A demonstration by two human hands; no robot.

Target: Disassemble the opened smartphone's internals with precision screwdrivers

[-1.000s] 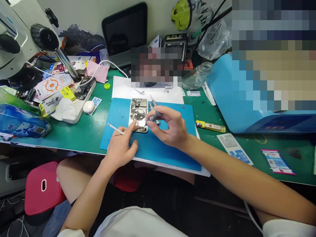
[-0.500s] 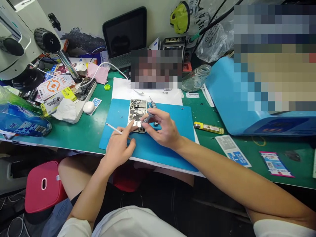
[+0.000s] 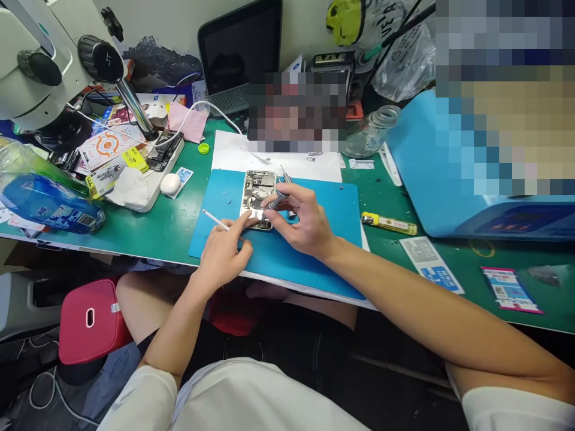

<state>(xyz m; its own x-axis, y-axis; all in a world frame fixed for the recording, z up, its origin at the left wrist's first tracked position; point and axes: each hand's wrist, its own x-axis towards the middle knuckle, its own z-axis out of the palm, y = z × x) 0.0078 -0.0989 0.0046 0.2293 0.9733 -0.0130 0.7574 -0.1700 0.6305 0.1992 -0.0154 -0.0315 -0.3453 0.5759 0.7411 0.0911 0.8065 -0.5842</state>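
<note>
Green tabletop (image 3: 148, 233), blue mat (image 3: 300, 266). Phone (image 3: 259, 194) on mat's far half: cover off, inner parts seemingly left in. Above mat, right hand (image 3: 309, 222), grip pinching grey screwdriver (image 3: 281, 198); left hand (image 3: 222, 254), white stick (image 3: 215, 219) in grip, touches phone.

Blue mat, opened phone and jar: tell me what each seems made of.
Blue mat: likely rubber or silicone, matte, judging by its even, low-glare surface.
Opened phone: its pale rim could be metal or plastic; the finish is too small to judge.
Jar: probably glossy clear glass; it is see-through with bright highlights.
</note>
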